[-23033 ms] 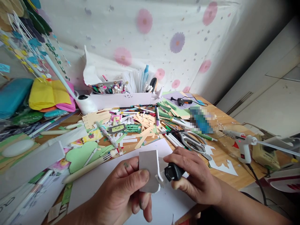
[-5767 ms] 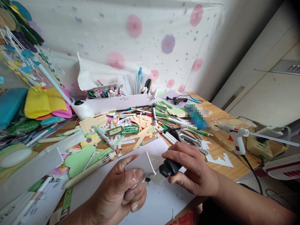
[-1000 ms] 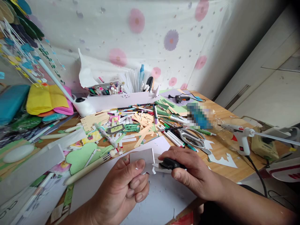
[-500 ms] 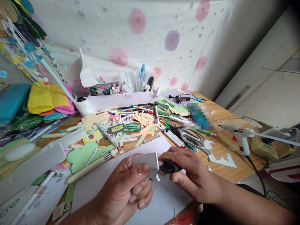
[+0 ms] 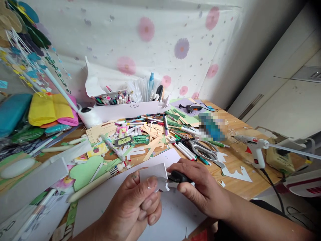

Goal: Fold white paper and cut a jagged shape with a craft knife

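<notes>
Between the thumb and curled fingers of my left hand [image 5: 140, 201] is a small white board piece [image 5: 154, 175], its right edge ragged with a torn strip hanging at the lower corner. My right hand [image 5: 200, 187] is closed on a black-handled tool [image 5: 180, 177], whose short metal end meets the right edge of the board. The tool's exact kind is hard to make out. Both hands are above a large white sheet [image 5: 173, 211] on the wooden table.
Markers [image 5: 184, 150], grey-handled scissors [image 5: 203, 149] and paper strips [image 5: 151, 134] lie beyond the hands. A white glue gun [image 5: 258, 150] stands at the right. Behind are a pen box [image 5: 130, 108] and a tape roll [image 5: 89, 117]; a green paper cloud [image 5: 87, 170] lies left.
The tool's metal end has shifted slightly at the board's edge, and a torn flap now shows at its lower right corner. The whole view has tilted a little.
</notes>
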A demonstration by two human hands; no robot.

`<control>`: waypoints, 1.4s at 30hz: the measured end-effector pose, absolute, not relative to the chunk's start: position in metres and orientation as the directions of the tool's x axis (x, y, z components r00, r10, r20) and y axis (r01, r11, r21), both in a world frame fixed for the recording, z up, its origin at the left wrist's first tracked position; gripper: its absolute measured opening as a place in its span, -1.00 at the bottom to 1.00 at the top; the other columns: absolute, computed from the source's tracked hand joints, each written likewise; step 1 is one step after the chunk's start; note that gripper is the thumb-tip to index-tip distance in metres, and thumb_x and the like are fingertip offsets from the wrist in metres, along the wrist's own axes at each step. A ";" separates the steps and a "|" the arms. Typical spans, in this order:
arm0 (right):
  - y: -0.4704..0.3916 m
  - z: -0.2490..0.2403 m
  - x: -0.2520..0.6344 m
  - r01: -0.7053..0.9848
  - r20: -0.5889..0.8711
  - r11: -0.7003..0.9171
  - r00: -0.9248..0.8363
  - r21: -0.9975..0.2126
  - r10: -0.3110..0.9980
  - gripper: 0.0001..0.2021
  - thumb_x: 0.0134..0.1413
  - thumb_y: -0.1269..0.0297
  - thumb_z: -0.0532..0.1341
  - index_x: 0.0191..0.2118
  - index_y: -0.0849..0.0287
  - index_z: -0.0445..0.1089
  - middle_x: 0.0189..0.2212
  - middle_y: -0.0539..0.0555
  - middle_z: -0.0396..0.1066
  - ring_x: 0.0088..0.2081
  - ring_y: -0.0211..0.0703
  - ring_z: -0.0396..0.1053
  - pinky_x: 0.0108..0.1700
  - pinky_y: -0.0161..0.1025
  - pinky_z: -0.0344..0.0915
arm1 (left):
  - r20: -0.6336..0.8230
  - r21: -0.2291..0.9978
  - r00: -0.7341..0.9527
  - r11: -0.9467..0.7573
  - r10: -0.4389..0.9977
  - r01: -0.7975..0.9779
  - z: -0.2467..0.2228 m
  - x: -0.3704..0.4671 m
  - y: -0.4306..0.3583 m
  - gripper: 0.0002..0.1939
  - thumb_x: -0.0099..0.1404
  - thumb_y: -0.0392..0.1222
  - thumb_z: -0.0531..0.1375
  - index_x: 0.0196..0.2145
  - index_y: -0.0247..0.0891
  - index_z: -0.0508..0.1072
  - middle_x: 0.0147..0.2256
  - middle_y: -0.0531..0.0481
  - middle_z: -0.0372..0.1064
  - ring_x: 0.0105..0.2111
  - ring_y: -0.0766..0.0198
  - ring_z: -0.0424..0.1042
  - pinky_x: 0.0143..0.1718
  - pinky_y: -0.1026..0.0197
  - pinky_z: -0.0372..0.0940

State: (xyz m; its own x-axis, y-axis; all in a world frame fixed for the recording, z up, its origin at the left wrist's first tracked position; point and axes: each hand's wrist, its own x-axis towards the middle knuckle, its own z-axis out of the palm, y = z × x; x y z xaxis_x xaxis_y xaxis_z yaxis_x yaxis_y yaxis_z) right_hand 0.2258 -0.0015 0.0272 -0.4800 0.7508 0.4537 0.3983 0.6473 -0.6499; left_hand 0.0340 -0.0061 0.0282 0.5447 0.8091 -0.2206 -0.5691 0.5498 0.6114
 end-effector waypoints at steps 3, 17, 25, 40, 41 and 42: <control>-0.001 0.026 0.226 0.418 0.505 0.664 -0.435 -0.621 0.746 -0.62 0.26 0.02 0.00 -0.09 0.22 0.32 -0.41 0.10 0.33 -0.39 -0.17 0.28 -0.36 -0.27 0.18 | -0.190 0.624 0.556 0.536 0.809 -0.568 0.028 0.036 -0.005 -0.63 0.09 -0.03 0.33 -0.67 -0.29 0.34 -0.75 0.20 0.04 -0.75 0.52 -0.11 -0.65 0.38 0.12; -0.008 0.019 0.219 0.465 0.444 0.593 -0.397 -0.657 0.803 -0.63 0.29 0.02 -0.08 -0.05 0.16 0.27 -0.36 0.10 0.38 -0.37 -0.16 0.33 -0.34 -0.27 0.22 | -0.291 0.750 0.171 0.335 0.941 -0.570 0.028 0.039 0.001 -0.66 0.01 -0.14 0.37 -0.70 -0.29 0.32 -0.76 0.17 0.17 -0.77 0.48 0.05 -0.66 0.33 0.18; -0.004 0.025 0.223 0.411 0.305 0.483 -0.427 -0.773 0.851 -0.69 0.31 0.08 -0.08 -0.16 0.16 0.28 -0.45 0.00 0.33 -0.43 -0.26 0.30 -0.39 -0.36 0.18 | -0.266 0.737 0.346 0.421 0.900 -0.529 0.028 0.033 0.007 -0.58 0.17 -0.07 0.25 -0.74 -0.30 0.30 -0.79 0.16 0.06 -0.75 0.47 0.04 -0.64 0.35 0.18; -0.003 0.023 0.226 0.451 0.233 0.450 -0.458 -0.771 0.858 -0.66 0.30 0.07 -0.10 -0.21 0.20 0.28 -0.47 0.02 0.32 -0.44 -0.24 0.27 -0.40 -0.34 0.16 | -0.291 0.625 0.474 0.540 0.831 -0.563 0.028 0.029 0.004 -0.62 0.18 -0.03 0.21 -0.66 -0.27 0.27 -0.76 0.22 0.00 -0.78 0.52 -0.16 -0.70 0.37 0.08; -0.004 0.023 0.226 0.452 0.230 0.451 -0.462 -0.770 0.856 -0.64 0.31 0.06 -0.11 -0.21 0.20 0.28 -0.48 0.02 0.32 -0.45 -0.24 0.27 -0.40 -0.34 0.16 | -0.295 0.620 0.485 0.551 0.823 -0.559 0.029 0.029 0.004 -0.62 0.19 -0.03 0.21 -0.66 -0.28 0.26 -0.76 0.22 -0.01 -0.78 0.52 -0.18 -0.70 0.38 0.06; -0.004 0.023 0.225 0.457 0.229 0.452 -0.463 -0.766 0.856 -0.63 0.31 0.05 -0.12 -0.22 0.21 0.28 -0.48 0.03 0.32 -0.46 -0.24 0.27 -0.41 -0.33 0.17 | -0.297 0.614 0.496 0.561 0.816 -0.555 0.030 0.029 0.004 -0.61 0.19 -0.04 0.21 -0.67 -0.28 0.25 -0.77 0.23 -0.03 -0.77 0.52 -0.19 -0.71 0.39 0.05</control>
